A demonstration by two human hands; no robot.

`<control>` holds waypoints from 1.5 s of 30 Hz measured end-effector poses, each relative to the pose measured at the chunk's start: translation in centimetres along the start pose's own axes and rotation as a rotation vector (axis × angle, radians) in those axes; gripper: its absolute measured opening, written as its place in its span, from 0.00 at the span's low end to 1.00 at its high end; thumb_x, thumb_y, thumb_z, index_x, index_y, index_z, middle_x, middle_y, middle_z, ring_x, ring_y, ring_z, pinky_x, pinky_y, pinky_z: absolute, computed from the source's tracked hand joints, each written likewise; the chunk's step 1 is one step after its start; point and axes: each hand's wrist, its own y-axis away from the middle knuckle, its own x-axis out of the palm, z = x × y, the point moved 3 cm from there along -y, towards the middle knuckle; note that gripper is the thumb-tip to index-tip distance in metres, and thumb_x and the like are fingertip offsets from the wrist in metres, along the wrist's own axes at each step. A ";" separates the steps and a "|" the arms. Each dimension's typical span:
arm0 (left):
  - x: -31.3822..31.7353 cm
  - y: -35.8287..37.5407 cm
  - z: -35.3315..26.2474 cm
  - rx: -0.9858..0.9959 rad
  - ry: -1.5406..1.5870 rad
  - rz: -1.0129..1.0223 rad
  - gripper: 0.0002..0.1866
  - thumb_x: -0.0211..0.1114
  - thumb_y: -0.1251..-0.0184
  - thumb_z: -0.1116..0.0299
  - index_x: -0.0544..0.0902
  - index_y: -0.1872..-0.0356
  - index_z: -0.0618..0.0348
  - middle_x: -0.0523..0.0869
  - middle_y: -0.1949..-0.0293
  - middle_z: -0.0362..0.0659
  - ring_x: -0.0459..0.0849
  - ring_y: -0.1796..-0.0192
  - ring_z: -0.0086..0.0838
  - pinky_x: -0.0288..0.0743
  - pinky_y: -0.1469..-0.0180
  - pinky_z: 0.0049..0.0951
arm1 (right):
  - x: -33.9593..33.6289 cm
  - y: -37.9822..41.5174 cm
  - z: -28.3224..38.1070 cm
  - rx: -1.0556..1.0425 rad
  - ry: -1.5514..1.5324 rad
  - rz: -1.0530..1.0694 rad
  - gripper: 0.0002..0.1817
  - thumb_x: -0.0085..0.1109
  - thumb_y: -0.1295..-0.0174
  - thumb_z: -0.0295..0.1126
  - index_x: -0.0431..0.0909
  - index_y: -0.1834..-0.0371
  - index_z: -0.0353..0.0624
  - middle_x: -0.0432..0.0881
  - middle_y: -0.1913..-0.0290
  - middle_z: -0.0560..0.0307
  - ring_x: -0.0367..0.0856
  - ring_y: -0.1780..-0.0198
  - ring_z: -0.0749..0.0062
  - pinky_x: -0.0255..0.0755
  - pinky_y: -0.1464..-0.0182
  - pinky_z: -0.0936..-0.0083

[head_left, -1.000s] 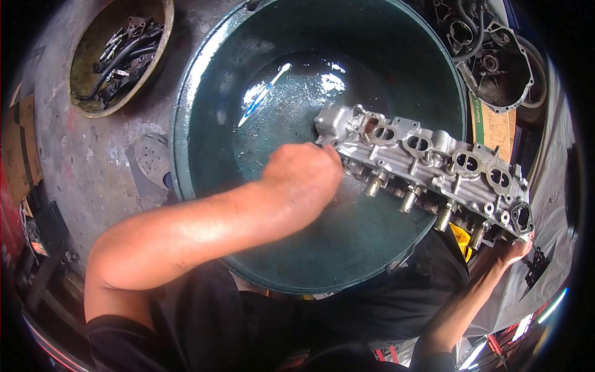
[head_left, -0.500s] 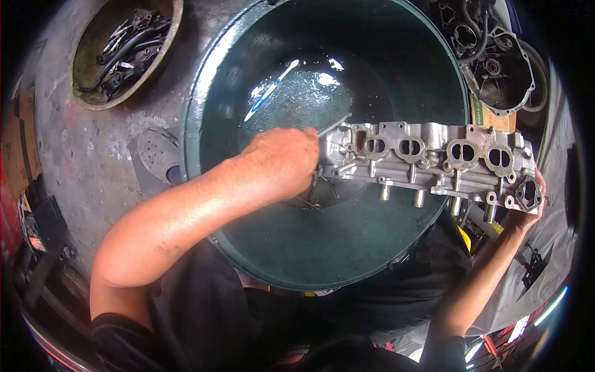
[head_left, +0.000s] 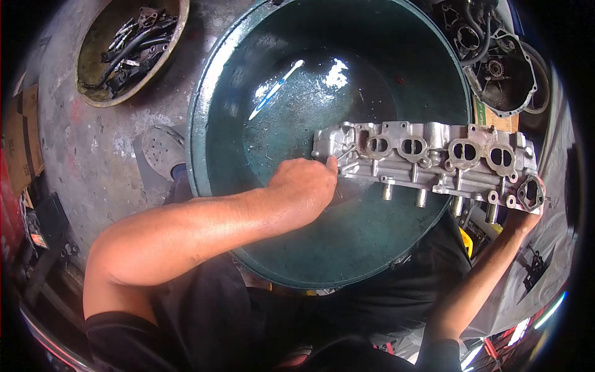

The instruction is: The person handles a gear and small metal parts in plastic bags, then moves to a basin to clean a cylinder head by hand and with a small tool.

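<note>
A grey metal cylinder head point(head_left: 427, 161) with a row of oval ports lies across the right side of a green tub point(head_left: 297, 260), over its rim. My right hand point(head_left: 527, 214) grips its far right end, the fingers partly hidden behind it. Close to the left end of the cylinder head, my left hand point(head_left: 305, 189) is closed around a thin metal rod point(head_left: 348, 152), whose tip reaches onto the casting. Most of the rod is hidden in the fist. A white and blue toothbrush point(head_left: 273, 93) lies inside the tub on its wet bottom.
A round basin point(head_left: 87, 93) of dark metal parts and hoses stands at the upper left. Engine casings point(head_left: 508, 80) sit beyond the tub at the upper right. A foot in a grey clog point(head_left: 162, 150) rests left of the tub, and cardboard point(head_left: 23, 136) stands farther left.
My left hand has moved right and down, and the rod now points onto the cylinder head's left part instead of across its end. My right hand keeps its grip.
</note>
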 end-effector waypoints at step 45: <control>0.4 -1.6 -0.4 -0.031 -0.021 -0.094 0.31 0.58 0.46 0.78 0.70 0.36 0.71 0.84 0.72 0.60 0.85 0.66 0.54 0.78 0.62 0.51 | 0.1 0.7 -1.6 0.261 -0.497 -0.010 0.27 0.61 0.39 0.37 0.72 0.41 0.31 0.77 0.40 0.45 0.82 0.49 0.66 0.79 0.47 0.73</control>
